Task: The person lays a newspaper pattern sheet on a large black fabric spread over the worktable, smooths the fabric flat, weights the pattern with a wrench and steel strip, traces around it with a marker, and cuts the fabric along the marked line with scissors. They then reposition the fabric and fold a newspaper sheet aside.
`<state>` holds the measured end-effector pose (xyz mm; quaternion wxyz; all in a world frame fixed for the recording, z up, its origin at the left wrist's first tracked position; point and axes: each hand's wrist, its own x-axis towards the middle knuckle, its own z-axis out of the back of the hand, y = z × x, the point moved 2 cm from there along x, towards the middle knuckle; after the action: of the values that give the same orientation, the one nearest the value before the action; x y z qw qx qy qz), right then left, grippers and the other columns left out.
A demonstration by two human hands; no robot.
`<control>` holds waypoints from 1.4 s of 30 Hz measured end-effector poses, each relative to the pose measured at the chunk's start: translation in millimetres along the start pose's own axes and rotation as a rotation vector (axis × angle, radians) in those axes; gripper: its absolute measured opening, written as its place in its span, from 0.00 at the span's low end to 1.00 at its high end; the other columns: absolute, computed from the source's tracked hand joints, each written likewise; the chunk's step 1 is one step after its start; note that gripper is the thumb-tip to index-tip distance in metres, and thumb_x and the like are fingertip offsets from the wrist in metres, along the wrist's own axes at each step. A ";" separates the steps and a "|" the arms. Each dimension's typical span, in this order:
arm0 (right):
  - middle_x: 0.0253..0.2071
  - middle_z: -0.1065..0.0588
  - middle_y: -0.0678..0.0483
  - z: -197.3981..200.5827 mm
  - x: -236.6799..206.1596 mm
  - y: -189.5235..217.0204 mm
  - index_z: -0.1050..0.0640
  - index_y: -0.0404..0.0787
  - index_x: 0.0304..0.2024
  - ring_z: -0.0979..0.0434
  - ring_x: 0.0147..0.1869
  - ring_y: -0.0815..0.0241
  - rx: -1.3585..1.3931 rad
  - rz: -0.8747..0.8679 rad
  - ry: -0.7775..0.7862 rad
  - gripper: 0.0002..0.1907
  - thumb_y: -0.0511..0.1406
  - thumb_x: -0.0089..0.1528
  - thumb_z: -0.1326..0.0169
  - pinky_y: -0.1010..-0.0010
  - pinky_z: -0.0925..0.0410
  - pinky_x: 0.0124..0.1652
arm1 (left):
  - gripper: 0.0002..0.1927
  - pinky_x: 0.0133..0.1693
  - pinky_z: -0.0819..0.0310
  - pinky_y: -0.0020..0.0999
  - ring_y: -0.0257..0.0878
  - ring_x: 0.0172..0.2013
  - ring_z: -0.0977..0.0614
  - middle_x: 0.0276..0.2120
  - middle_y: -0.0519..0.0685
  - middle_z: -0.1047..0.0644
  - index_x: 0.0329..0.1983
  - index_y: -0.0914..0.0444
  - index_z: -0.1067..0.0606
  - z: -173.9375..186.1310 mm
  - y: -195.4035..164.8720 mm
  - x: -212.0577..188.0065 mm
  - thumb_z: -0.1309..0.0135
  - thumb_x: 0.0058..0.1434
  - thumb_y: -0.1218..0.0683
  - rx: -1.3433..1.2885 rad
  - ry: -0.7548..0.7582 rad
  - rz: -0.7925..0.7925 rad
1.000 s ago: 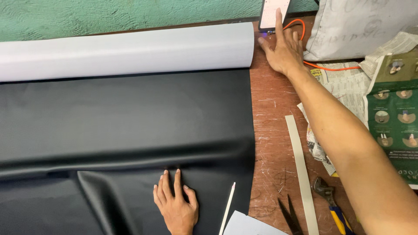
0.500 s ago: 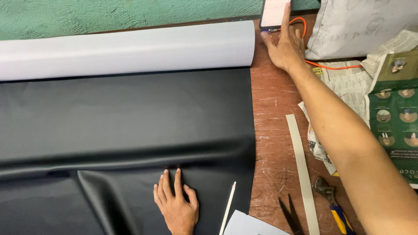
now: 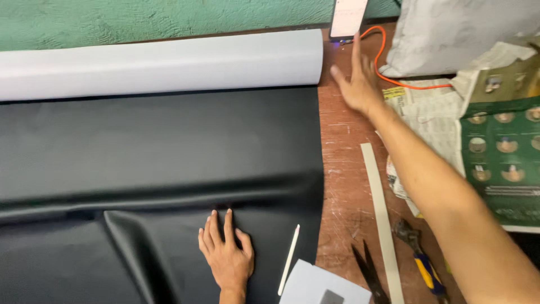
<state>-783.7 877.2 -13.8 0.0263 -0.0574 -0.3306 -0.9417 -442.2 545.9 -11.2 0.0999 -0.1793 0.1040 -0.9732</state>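
A black sheet of leather-like material (image 3: 157, 146) lies unrolled over the brown table, its grey roll (image 3: 163, 63) along the far edge. My left hand (image 3: 226, 254) presses flat on the sheet near the front, fingers spread, beside a fold. My right hand (image 3: 357, 81) is stretched out at the far side, fingers apart and holding nothing, just below a pale phone (image 3: 349, 17) that leans on the green wall with an orange cable (image 3: 388, 70) plugged in.
A thin white stick (image 3: 289, 259) lies on the sheet's right edge. A pale strip (image 3: 381, 217), black scissors (image 3: 368, 273), a blue-and-yellow handled tool (image 3: 422, 262), a grey card (image 3: 323, 284), newspaper (image 3: 433, 118), a green printed sheet (image 3: 506, 163) and a grey bag (image 3: 461, 31) sit at the right.
My right hand has drawn back from the phone's lower edge toward me. The left hand has stayed flat on the black sheet.
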 end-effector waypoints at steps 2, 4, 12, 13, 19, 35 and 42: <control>0.81 0.53 0.39 7.5 -42.3 21.4 0.63 0.54 0.81 0.57 0.83 0.29 0.099 0.045 -0.017 0.47 0.49 0.72 0.47 0.41 0.56 0.75 | 0.23 0.67 0.42 0.54 0.53 0.65 0.31 0.63 0.58 0.30 0.59 0.61 0.25 3.8 -0.2 -0.6 0.50 0.61 0.54 -0.001 0.007 0.016; 0.82 0.57 0.39 17.1 -94.7 47.3 0.61 0.51 0.80 0.61 0.82 0.29 0.162 0.088 0.001 0.48 0.43 0.69 0.45 0.41 0.59 0.73 | 0.23 0.68 0.43 0.53 0.52 0.65 0.31 0.64 0.58 0.30 0.60 0.61 0.25 7.3 -0.3 -1.6 0.51 0.61 0.53 0.002 0.005 0.015; 0.68 0.32 0.43 59.2 -372.0 94.6 0.41 0.45 0.74 0.31 0.70 0.52 0.586 -0.231 0.078 0.39 0.33 0.62 0.43 0.62 0.36 0.63 | 0.25 0.70 0.49 0.53 0.52 0.68 0.36 0.67 0.58 0.33 0.65 0.61 0.29 22.9 6.9 -22.4 0.54 0.65 0.51 -0.025 0.037 -0.004; 0.64 0.28 0.45 63.6 -399.1 89.0 0.39 0.45 0.73 0.26 0.65 0.54 0.587 -0.325 0.054 0.38 0.32 0.62 0.43 0.64 0.32 0.60 | 0.25 0.70 0.49 0.53 0.52 0.69 0.36 0.67 0.58 0.34 0.65 0.61 0.29 24.3 8.0 -26.6 0.54 0.65 0.51 -0.036 0.036 -0.009; 0.56 0.23 0.46 100.2 -511.1 41.9 0.33 0.42 0.71 0.22 0.56 0.58 0.516 -0.331 -0.096 0.35 0.29 0.60 0.44 0.68 0.29 0.54 | 0.26 0.70 0.54 0.55 0.56 0.72 0.41 0.71 0.61 0.38 0.69 0.64 0.33 39.2 17.7 -63.3 0.54 0.68 0.52 -0.179 0.014 -0.031; 0.42 0.20 0.52 74.5 -569.4 115.1 0.21 0.37 0.55 0.21 0.43 0.64 0.470 -0.285 0.093 0.17 0.33 0.64 0.42 0.75 0.28 0.42 | 0.18 0.66 0.40 0.51 0.59 0.66 0.30 0.65 0.63 0.29 0.57 0.64 0.24 165.8 196.2 -198.2 0.50 0.65 0.57 -0.238 -0.154 0.195; 0.52 0.24 0.44 6.6 -556.4 183.9 0.29 0.46 0.67 0.24 0.53 0.49 0.082 -0.377 0.330 0.30 0.45 0.63 0.43 0.61 0.30 0.51 | 0.28 0.68 0.52 0.61 0.60 0.73 0.42 0.74 0.64 0.40 0.73 0.63 0.35 172.9 337.7 -222.3 0.53 0.71 0.51 -0.001 0.003 0.323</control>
<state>-215.0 744.2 35.5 -0.0939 0.1610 -0.3644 -0.9124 -121.7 245.0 -6.6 0.2549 -0.1589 0.1324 -0.9446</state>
